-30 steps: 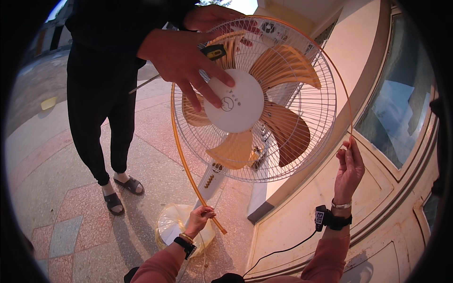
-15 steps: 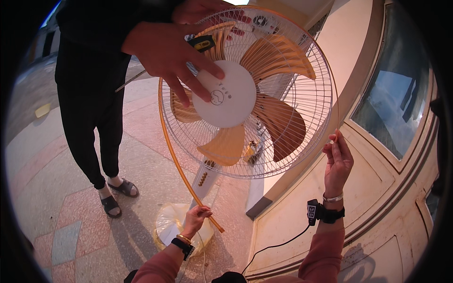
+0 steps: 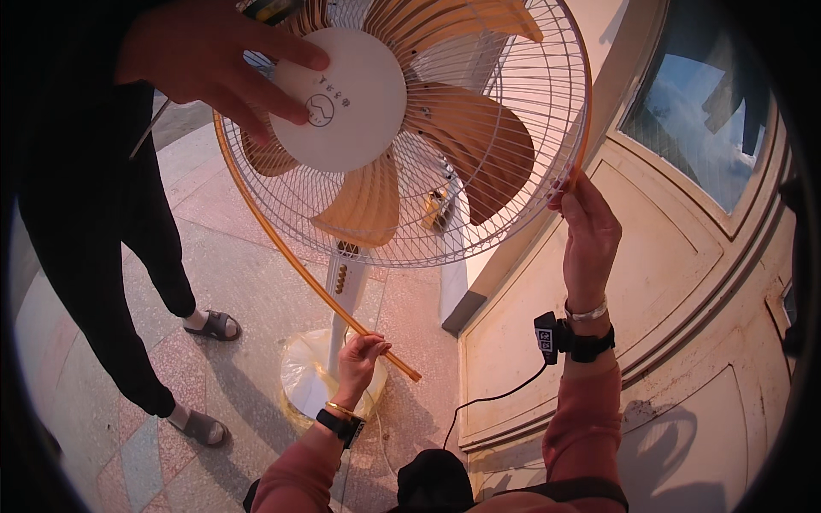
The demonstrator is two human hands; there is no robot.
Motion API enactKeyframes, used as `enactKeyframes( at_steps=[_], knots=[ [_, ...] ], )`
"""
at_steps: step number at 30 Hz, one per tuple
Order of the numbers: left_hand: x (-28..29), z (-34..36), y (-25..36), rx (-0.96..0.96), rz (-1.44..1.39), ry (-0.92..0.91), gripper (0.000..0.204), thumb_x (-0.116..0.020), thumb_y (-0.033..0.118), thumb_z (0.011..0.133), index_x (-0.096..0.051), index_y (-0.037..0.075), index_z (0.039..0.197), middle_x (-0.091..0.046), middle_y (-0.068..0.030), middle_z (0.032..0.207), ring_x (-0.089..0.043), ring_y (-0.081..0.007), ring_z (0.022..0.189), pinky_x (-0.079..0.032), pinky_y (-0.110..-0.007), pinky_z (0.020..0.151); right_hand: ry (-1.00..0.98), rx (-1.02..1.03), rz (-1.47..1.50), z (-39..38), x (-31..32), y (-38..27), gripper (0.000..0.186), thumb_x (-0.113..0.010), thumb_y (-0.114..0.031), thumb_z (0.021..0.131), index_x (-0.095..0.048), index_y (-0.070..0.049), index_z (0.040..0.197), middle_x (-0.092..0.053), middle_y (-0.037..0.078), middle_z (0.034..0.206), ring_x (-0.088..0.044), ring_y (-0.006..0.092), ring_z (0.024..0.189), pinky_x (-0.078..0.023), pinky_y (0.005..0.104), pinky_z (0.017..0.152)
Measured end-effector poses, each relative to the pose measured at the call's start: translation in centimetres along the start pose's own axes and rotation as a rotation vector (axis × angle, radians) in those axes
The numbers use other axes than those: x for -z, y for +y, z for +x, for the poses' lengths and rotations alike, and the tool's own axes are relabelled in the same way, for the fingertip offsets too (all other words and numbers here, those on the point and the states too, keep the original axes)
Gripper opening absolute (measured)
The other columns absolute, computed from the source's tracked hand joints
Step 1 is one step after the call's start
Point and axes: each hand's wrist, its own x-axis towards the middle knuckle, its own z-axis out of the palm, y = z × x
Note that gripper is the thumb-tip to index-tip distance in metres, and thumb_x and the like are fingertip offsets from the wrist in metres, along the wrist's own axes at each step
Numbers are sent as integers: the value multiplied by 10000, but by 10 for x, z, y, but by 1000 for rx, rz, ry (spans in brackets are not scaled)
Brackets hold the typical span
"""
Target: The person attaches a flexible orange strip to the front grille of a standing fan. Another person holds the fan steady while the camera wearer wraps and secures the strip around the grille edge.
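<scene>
A pedestal fan stands before me, its round wire guard [image 3: 479, 244] over tan and brown blades [image 3: 496, 162] and a white centre cap [image 3: 346, 94]. A thin orange rim band [image 3: 295, 267] follows the guard's edge; its lower end hangs free, away from the wires. My left hand [image 3: 361, 366] is closed on the band near that loose end. At the guard's right edge, my right hand [image 3: 588, 239] pinches the band against the rim. Another person's hand [image 3: 227, 64] rests spread on the cap, with a black-and-yellow handled tool [image 3: 272, 10] by it.
The fan's post [image 3: 340, 282] has several gold buttons and rises from a base wrapped in clear plastic [image 3: 308, 389]. The other person stands at left in dark trousers [image 3: 85, 239] and slippers. At right are a cream panelled door [image 3: 547, 368] and a window [image 3: 705, 111].
The fan sits higher and further left in view. My right hand has come against the guard's rim with the band. The other person's feet have shifted; my left hand keeps hold.
</scene>
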Motion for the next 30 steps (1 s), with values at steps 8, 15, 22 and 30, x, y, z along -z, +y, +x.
enactKeyframes(
  at_steps=[8,15,22,30],
  knots=[
    [-32,-2,16,11,-2,-78,91,-607,-36,864,-624,-21,953,-638,-94,1030,-666,-191,927,-563,-277,796,6,2,-143,-3,1,9,296,-597,-60,874,-605,29,1156,-663,73,934,-597,141,796,-499,263,772],
    [-73,8,49,-111,209,-98,71,-653,-11,819,-640,-34,885,-655,-90,895,-680,-175,735,-557,-246,642,20,0,-168,1,7,15,382,-620,-49,879,-534,15,1246,-629,152,1145,-621,221,1049,-506,314,923],
    [-110,17,73,-173,176,-134,29,-641,-2,822,-635,-30,822,-639,-106,775,-676,-167,677,-543,-257,599,-96,76,-291,5,25,26,346,-593,-118,916,-546,12,1233,-559,169,1257,-579,241,1118,-510,322,922],
    [-102,24,69,-164,251,-156,74,-641,22,853,-641,-40,894,-665,-107,846,-693,-166,769,-568,-242,672,-118,132,-332,12,41,38,375,-596,-15,887,-554,-125,1243,-491,194,1303,-560,308,1146,-572,327,830]
  ],
)
